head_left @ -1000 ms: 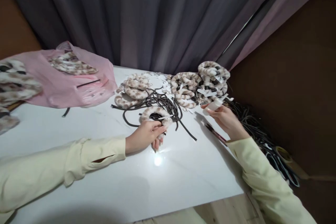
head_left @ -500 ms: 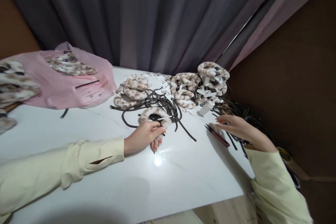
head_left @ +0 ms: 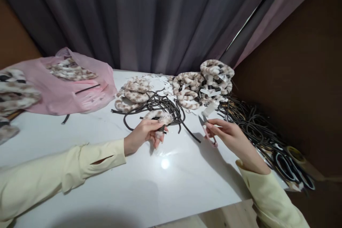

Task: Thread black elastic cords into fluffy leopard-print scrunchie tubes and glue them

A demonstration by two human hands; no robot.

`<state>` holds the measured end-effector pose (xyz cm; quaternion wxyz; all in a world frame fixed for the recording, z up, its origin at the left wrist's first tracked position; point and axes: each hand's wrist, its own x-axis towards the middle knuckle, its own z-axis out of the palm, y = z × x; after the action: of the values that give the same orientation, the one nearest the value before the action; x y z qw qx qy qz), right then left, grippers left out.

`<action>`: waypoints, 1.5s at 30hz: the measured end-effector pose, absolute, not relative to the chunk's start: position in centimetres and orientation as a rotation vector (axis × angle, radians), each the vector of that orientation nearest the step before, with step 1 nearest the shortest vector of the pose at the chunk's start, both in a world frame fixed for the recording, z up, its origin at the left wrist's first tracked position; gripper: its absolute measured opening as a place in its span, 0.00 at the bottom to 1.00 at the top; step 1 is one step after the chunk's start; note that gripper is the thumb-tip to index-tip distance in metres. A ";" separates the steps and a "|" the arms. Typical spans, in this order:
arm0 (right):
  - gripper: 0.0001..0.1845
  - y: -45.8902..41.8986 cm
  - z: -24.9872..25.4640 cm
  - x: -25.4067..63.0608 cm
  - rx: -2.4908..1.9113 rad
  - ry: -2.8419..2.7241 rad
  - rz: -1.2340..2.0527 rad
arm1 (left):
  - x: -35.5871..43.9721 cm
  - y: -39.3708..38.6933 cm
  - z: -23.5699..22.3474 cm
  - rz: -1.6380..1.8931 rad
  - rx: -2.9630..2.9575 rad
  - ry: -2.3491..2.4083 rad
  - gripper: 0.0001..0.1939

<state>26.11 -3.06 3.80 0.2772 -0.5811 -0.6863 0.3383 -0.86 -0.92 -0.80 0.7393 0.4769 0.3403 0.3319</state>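
My left hand (head_left: 143, 134) is closed on a fuzzy white-and-brown ring (head_left: 158, 115), with a short dark end poking out by the fingertips. Just behind it lies a tangle of dark cords (head_left: 167, 108) on the table. To the right, my right hand (head_left: 229, 133) grips a small pair of scissors (head_left: 211, 137) with pinkish handles. Their blades point up and away, slightly parted, near a small whitish bottle (head_left: 210, 108). A gap of bare tabletop separates the scissors from the ring.
A pink plastic bag (head_left: 104, 96) with more spotted fuzzy pieces lies at the left. Fuzzy rings are piled at the back centre (head_left: 137, 91) and back right (head_left: 216, 74). Many dark cords (head_left: 248, 121) and a tape roll (head_left: 296, 154) crowd the right edge. A curtain (head_left: 139, 17) hangs behind.
My right hand has picked up the scissors from the table and brought them left, blades now apart. My left hand keeps hold of the fuzzy ring, which has tilted and shifted slightly.
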 end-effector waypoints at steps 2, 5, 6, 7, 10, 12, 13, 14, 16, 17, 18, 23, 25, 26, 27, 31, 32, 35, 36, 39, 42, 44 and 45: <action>0.16 -3.1 4.6 23.8 -1.385 -1.817 1.249 | -1.0 -0.7 -0.7 0.743 1.005 0.737 0.14; 0.17 -2.8 4.7 21.0 -1.255 -1.793 1.548 | -1.0 -0.5 -0.6 0.781 0.926 0.724 0.13; 0.17 -2.6 4.5 20.4 -1.233 -1.774 1.588 | -1.1 -0.4 -0.5 0.799 0.896 0.719 0.13; 0.17 -2.5 4.3 20.0 -1.226 -1.756 1.599 | -1.1 -0.4 -0.5 0.813 0.870 0.714 0.13; 0.20 -2.1 3.5 19.7 -1.271 -1.748 1.533 | -1.2 -0.2 -0.5 0.838 0.827 0.702 0.12; 0.22 -2.0 3.2 19.8 -1.342 -1.779 1.502 | -1.2 -0.2 -0.5 0.840 0.821 0.703 0.12; 0.22 -2.0 3.0 19.8 -1.382 -1.786 1.502 | -1.1 -0.2 -0.5 0.841 0.822 0.706 0.11; 0.22 -2.0 2.9 19.7 -1.421 -1.780 1.505 | -1.1 -0.2 -0.5 0.842 0.824 0.711 0.11; 0.21 -2.1 2.7 19.5 -1.483 -1.743 1.502 | -1.1 -0.2 -0.5 0.841 0.832 0.718 0.11; 0.21 -2.2 2.6 19.3 -1.492 -1.725 1.485 | -1.0 -0.2 -0.5 0.842 0.839 0.719 0.11; 0.21 -2.3 2.5 19.1 -1.485 -1.712 1.459 | -1.0 -0.2 -0.5 0.842 0.847 0.718 0.11; 0.21 -2.7 2.2 18.0 -1.445 -1.686 1.297 | -1.0 -0.3 -0.5 0.843 0.870 0.719 0.12; 0.21 -2.8 2.2 17.7 -1.455 -1.682 1.243 | -1.0 -0.3 -0.5 0.844 0.872 0.716 0.12; 0.21 -2.8 2.2 17.5 -1.458 -1.681 1.223 | -1.1 -0.3 -0.5 0.844 0.875 0.713 0.12; 0.20 -2.8 2.2 17.4 -1.460 -1.681 1.211 | -1.1 -0.3 -0.5 0.842 0.879 0.710 0.12; 0.19 -2.8 1.9 17.1 -1.452 -1.674 1.202 | -1.1 -0.3 -0.7 0.839 0.887 0.712 0.12; 0.20 -2.8 1.9 17.0 -1.446 -1.673 1.200 | -1.1 -0.3 -0.7 0.840 0.888 0.714 0.12; 0.20 -2.8 1.8 16.9 -1.434 -1.674 1.182 | -1.0 -0.3 -0.7 0.845 0.891 0.718 0.12; 0.20 -2.8 1.7 16.9 -1.432 -1.677 1.174 | -1.0 -0.3 -0.7 0.845 0.892 0.720 0.12; 0.19 -2.8 1.7 16.9 -1.423 -1.690 1.148 | -1.0 -0.4 -0.6 0.843 0.899 0.732 0.13; 0.17 -2.9 1.8 16.9 -1.410 -1.705 1.108 | -1.0 -0.5 -0.4 0.844 0.913 0.749 0.13; 0.17 -3.0 1.8 16.9 -1.409 -1.721 1.065 | -1.0 -0.5 -0.4 0.846 0.927 0.756 0.13; 0.17 -3.0 1.7 16.9 -1.411 -1.734 1.039 | -1.0 -0.5 -0.5 0.848 0.934 0.757 0.13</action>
<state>16.93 -3.00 1.75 0.3317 -0.5398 -0.6636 0.3978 -0.96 -0.53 -0.46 0.7414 0.4261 0.3454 0.3867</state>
